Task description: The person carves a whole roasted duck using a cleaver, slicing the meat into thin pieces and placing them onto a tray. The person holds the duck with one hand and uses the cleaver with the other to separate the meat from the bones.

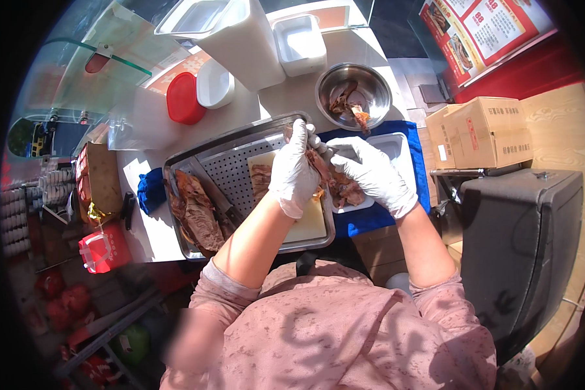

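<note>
My left hand (295, 170), in a white glove, grips a piece of cooked meat with bone (317, 165) above the right part of a metal tray (329, 234). Close beside it my right hand (370, 170), also gloved, has curled fingers at the same piece; its fingertips are partly hidden. Below the hands lie a pale cutting board (308, 225) with sliced meat (261, 180) and a white container (399, 146) holding meat pieces (348, 191). A large piece of roasted meat (197, 214) and a knife (214, 190) rest at the tray's left.
A steel bowl (380, 80) with bony scraps stands beyond my hands. White tubs (300, 44) and a red lid (185, 99) are at the back. A blue cloth (421, 165) lies under the white container. Cardboard boxes (482, 131) and a black case (516, 243) stand at right.
</note>
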A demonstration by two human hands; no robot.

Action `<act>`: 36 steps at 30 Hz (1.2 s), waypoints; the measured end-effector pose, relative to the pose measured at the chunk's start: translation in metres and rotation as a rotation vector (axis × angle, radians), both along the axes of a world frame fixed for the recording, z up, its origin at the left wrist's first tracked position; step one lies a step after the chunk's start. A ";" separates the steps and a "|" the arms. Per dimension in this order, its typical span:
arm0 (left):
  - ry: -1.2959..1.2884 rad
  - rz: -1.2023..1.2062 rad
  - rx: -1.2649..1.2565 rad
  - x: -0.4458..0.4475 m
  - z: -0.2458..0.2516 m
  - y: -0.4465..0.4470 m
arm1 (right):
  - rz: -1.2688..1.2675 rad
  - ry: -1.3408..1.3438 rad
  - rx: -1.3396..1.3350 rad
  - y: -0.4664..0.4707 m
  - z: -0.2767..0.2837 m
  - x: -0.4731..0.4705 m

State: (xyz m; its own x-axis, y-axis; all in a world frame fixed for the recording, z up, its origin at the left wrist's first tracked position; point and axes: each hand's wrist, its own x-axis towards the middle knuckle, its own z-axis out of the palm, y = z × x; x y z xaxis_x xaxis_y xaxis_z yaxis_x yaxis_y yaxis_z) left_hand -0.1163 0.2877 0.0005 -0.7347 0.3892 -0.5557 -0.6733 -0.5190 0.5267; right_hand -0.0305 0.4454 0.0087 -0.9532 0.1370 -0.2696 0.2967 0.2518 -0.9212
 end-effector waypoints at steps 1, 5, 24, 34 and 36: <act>0.012 -0.012 0.013 0.005 -0.004 0.010 | -0.035 0.027 0.004 -0.014 0.000 0.008; 0.040 -0.041 -0.036 0.024 -0.012 0.029 | -0.172 0.206 0.163 -0.038 -0.023 0.027; 0.383 -0.913 -0.958 0.003 -0.011 0.013 | -0.356 -0.033 -0.043 0.030 -0.043 0.074; 0.626 -0.927 -0.995 0.013 0.017 -0.018 | -0.421 -0.060 -0.242 0.025 -0.041 0.077; 0.548 -0.885 -0.849 0.018 0.029 -0.019 | -0.359 -0.091 -0.341 0.021 -0.039 0.072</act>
State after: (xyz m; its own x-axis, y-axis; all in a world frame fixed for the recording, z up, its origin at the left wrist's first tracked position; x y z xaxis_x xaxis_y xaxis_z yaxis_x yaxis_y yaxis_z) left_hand -0.0980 0.2688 0.0291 -0.6205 0.5300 -0.5780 -0.2108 0.5972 0.7739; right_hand 0.0413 0.4661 -0.0299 -0.8326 0.3416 -0.4361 0.3924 -0.1920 -0.8995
